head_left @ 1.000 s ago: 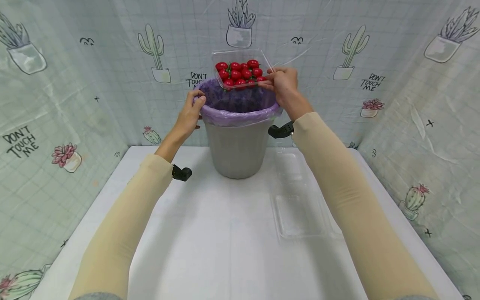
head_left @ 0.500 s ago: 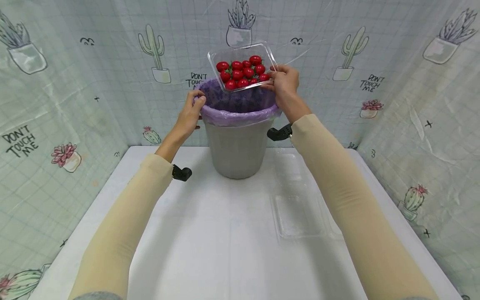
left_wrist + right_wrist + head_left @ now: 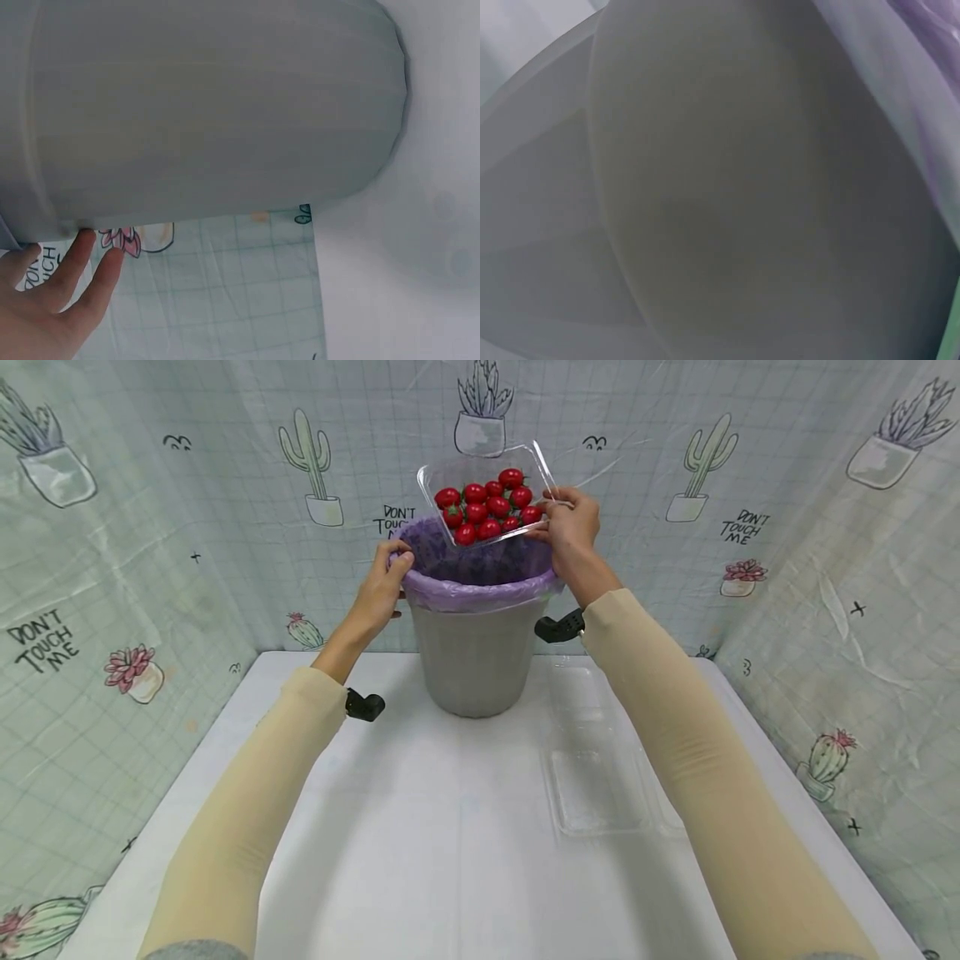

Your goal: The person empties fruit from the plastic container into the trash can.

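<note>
My right hand (image 3: 572,531) pinches the right edge of a clear plastic container (image 3: 432,472). Red cherry tomatoes (image 3: 484,510) lie inside it, several of them with green stems. It hangs tilted over the mouth of a grey trash can (image 3: 474,660), its right side higher. A purple trash bag (image 3: 480,597) lines the can and folds over its rim. At the can's left rim my left hand (image 3: 381,585) holds on, thumb over the edge. Fingers of that hand (image 3: 75,274) show beside the can wall in the left wrist view. The right wrist view shows the can wall, no fingers.
The can stands at the back of a white table (image 3: 405,860). Clear plastic trays (image 3: 600,793) lie on the table to the right, partly behind the right sleeve. Patterned cloth (image 3: 225,510) hangs close at the back and both sides.
The container in my right hand has tilted, its right side rising, mostly in the first half second. My left hand stays on the can's rim.
</note>
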Motion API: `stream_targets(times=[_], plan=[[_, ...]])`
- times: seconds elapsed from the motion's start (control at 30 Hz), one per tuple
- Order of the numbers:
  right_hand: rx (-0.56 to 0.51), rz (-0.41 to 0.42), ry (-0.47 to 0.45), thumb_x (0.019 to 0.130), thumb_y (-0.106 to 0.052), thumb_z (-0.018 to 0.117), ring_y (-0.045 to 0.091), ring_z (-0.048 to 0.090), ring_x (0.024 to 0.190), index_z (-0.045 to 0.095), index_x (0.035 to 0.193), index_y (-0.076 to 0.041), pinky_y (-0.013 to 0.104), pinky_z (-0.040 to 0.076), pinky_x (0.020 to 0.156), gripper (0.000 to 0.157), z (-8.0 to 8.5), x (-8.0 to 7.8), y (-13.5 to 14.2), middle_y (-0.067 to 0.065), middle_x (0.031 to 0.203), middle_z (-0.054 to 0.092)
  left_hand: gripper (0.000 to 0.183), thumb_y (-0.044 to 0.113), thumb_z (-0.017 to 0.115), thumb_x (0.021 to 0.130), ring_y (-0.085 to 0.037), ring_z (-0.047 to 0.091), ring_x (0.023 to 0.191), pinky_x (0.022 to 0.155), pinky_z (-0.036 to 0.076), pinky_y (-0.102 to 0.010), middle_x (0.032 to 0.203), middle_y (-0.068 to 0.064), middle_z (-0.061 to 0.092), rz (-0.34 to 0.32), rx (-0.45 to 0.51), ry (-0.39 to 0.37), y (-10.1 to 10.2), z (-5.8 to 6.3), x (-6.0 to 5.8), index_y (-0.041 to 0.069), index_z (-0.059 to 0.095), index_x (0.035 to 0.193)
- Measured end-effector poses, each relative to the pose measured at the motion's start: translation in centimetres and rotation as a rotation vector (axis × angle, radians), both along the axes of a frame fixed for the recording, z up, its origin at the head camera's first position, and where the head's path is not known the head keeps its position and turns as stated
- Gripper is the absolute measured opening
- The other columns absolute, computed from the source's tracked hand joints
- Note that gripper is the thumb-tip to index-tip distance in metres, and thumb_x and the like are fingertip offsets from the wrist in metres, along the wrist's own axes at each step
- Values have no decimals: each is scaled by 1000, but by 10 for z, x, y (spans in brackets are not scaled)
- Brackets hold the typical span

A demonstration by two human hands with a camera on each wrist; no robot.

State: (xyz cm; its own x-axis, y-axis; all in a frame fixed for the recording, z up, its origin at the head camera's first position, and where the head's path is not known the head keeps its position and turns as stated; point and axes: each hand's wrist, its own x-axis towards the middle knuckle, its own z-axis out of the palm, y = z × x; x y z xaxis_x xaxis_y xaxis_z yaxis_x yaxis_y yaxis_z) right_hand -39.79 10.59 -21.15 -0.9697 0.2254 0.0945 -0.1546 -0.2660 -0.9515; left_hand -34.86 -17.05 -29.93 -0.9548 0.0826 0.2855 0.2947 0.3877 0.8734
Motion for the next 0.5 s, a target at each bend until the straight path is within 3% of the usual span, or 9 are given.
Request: stream_targets(times=[0.3,0.5], plan=[[60,-5,-10,104,2,49,18,65,50,65,131,0,29,59,54,31,0,1,1,19,134,67,54,63,36,101,-45,58,125,94,46,-64,162,-13,37,1,9,-3,1,1,0,30,34,144],[99,-9,-2,105,0,50,17,65,49,64,132,-1,29,59,54,30,0,2,-1,18,139,65,54,62,35,101,-45,58,126,95,46,-64,163,-13,36,6,9,-6,1,1,1,31,33,145]])
